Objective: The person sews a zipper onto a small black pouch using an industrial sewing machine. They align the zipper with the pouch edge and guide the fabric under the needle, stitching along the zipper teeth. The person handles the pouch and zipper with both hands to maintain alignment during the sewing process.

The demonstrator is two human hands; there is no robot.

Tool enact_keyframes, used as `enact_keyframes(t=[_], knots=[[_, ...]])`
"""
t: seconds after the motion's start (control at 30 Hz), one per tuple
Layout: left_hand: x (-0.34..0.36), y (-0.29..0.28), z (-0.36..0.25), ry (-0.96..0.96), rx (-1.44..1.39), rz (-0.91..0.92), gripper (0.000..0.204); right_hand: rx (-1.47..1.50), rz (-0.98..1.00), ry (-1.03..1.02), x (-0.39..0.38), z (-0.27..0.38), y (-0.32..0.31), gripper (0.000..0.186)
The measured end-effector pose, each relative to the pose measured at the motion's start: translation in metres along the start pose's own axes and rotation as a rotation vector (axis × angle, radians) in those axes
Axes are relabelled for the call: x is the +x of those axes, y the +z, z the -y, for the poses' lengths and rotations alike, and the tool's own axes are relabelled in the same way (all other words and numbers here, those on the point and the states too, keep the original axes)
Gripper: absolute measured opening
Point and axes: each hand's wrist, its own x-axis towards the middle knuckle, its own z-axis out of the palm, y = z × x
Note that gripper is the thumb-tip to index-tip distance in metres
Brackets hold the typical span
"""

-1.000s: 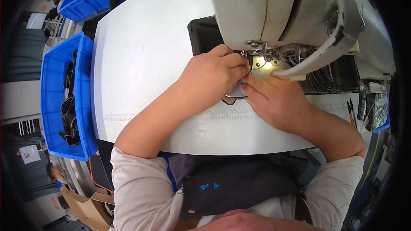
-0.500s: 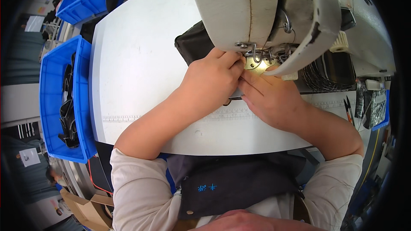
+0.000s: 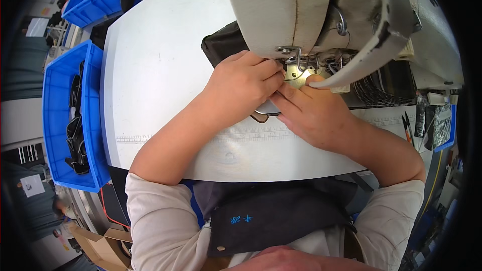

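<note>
Black material [image 3: 221, 45] seems pinched by the left hand [image 3: 245, 83], perhaps to lie steady beside the sewing machine [image 3: 278, 10]; whether the right hand [image 3: 315, 115] also pinches, I cannot tell.

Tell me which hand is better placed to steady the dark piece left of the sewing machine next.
Probably the left hand: it is right beside the dark piece's visible end, while the right hand sits farther off.
</note>
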Motion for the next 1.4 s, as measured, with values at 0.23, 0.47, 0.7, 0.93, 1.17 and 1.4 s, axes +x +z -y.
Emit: enact_keyframes(t=[0.23,0.47,0.7,0.93,1.17,1.4], knots=[[0.0,-0.005,0.002,-0.043,-0.021,0.086,0.025,-0.003,-0.021,-0.03,0.002,-0.001,-0.001,0.036],[-0.002,-0.007,0.003,-0.1,-0.125,0.095,0.03,0.006,-0.055,-0.023,0.002,-0.001,0.001,0.032],[0.0,-0.004,-0.01,-0.208,-0.163,0.102,0.029,-0.025,-0.075,-0.002,0.003,-0.001,-0.003,0.024],[0.001,-0.005,-0.016,-0.221,-0.135,0.051,0.03,0.022,-0.157,0.0,0.004,-0.002,-0.003,0.023],[-0.003,-0.003,-0.009,-0.13,-0.082,0.034,0.033,-0.008,-0.115,-0.022,0.0,-0.001,-0.003,0.029],[-0.001,-0.003,-0.006,-0.033,0.059,0.038,0.024,-0.026,-0.152,-0.029,0.002,-0.001,-0.003,0.026]])
